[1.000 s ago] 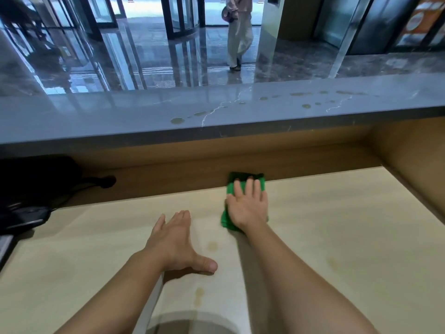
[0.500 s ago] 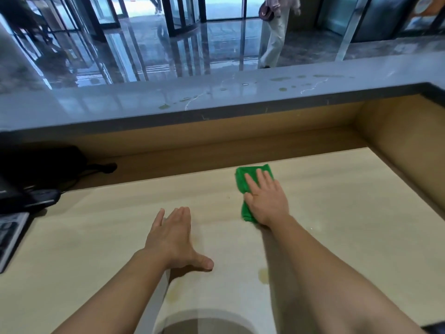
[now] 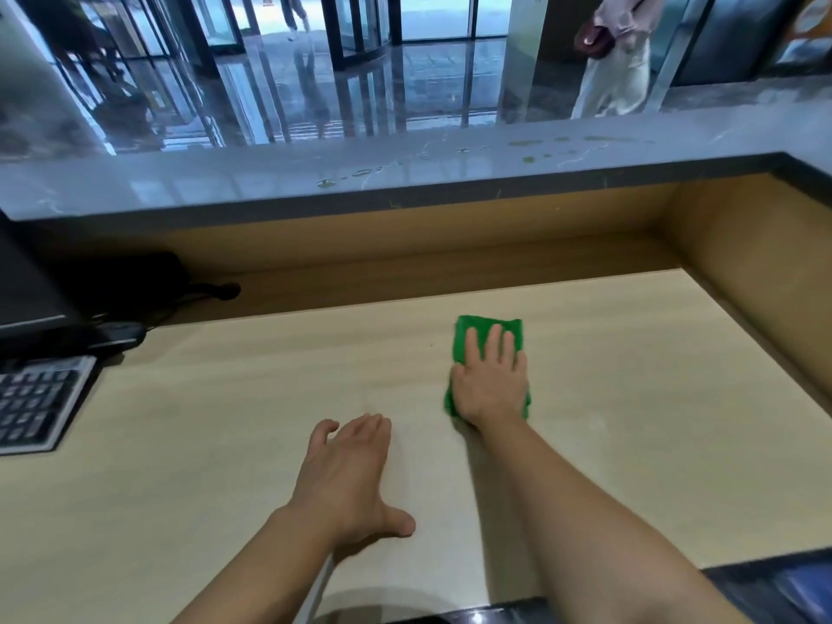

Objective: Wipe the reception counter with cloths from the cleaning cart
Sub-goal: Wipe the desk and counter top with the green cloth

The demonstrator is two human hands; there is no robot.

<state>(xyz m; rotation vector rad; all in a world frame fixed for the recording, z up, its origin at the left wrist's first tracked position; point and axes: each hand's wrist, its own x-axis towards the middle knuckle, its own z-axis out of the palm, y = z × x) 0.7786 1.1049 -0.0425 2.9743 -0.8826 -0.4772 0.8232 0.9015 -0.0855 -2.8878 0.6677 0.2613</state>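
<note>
A folded green cloth (image 3: 468, 335) lies flat on the light wooden desk surface (image 3: 653, 398) of the reception counter. My right hand (image 3: 493, 380) presses down on the cloth with straight fingers, covering most of it. My left hand (image 3: 349, 479) rests palm-down on the desk, nearer to me and to the left of the cloth, fingers relaxed, holding nothing. Above the desk runs the raised grey stone counter top (image 3: 225, 182), marked with several yellowish spots (image 3: 526, 159).
A keyboard (image 3: 36, 403) and a dark monitor base (image 3: 27, 304) with cables (image 3: 216, 292) sit at the desk's left end. A wooden side wall (image 3: 756, 272) bounds the desk on the right. A person (image 3: 617, 51) walks across the glossy lobby floor beyond the counter.
My right hand has slid the green cloth to the right across the desk. My left hand stays planted. The view has shifted right, and the person in the lobby has walked rightward.
</note>
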